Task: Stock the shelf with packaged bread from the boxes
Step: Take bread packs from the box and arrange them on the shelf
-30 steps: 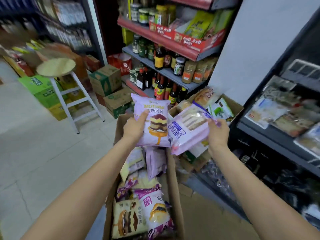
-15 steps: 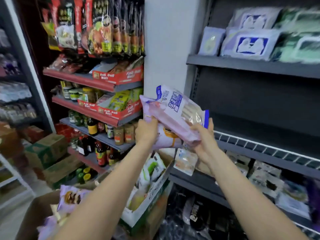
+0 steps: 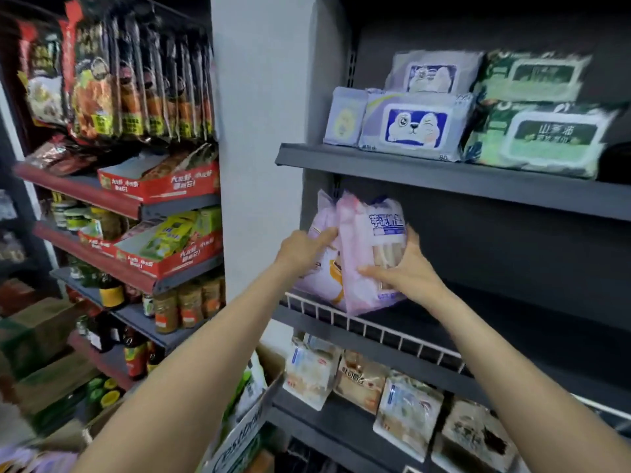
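Two pale purple bread packages stand upright at the left end of the dark middle shelf [image 3: 495,339], behind its white wire rail [image 3: 372,331]. My left hand [image 3: 302,249] grips the left package [image 3: 324,268], which shows a yellow-orange print. My right hand [image 3: 404,273] holds the right package [image 3: 367,254], which has blue lettering and a clear window; the thumb lies across its front and the fingers wrap its right side. The boxes show only at the bottom left: a cardboard box [image 3: 99,425] and a white printed carton [image 3: 246,435].
Above is a shelf [image 3: 444,179] with wet-wipe packs [image 3: 413,126]. Below, more bread packages [image 3: 406,407] lean on the lower shelf. To the left, red-edged shelves carry snack bags [image 3: 136,80], red display cartons [image 3: 160,182] and sauce bottles [image 3: 164,308]. A pale pillar [image 3: 256,131] separates the two units.
Both hands carried the two packages up from the box and rightward onto the middle shelf, turning them upright behind the wire rail. My view swung up toward the shelves.
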`<control>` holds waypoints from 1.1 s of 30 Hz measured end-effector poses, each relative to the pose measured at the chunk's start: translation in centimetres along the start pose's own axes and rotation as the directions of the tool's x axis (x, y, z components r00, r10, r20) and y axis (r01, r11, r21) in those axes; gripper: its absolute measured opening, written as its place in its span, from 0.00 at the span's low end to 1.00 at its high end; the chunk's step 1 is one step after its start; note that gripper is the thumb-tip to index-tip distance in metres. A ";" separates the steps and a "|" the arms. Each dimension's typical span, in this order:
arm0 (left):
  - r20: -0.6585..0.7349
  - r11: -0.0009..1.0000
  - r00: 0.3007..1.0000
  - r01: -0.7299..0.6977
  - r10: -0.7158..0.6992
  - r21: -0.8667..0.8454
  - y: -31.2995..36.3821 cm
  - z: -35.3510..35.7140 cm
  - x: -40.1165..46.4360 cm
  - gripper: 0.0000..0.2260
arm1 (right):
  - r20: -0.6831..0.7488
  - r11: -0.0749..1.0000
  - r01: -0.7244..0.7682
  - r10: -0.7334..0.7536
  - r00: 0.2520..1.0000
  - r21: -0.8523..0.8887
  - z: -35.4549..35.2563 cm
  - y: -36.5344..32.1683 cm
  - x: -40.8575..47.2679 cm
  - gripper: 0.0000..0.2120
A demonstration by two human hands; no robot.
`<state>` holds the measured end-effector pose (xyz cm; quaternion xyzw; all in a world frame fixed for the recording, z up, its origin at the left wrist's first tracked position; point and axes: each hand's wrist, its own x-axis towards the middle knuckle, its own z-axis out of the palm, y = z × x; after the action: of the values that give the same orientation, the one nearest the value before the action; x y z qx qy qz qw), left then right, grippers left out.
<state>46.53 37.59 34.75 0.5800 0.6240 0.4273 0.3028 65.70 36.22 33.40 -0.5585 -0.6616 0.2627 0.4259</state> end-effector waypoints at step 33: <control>0.370 0.321 0.796 -0.552 0.480 0.770 -5.3 9.1 21.2 0.35 | -0.693 0.882 -0.363 0.059 0.719 -0.302 5.6 7.6 16.6 0.54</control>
<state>49.00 60.26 28.46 0.8326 0.5200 0.1171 -0.1504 64.60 54.72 28.78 -0.7656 -0.4359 -0.0536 0.4701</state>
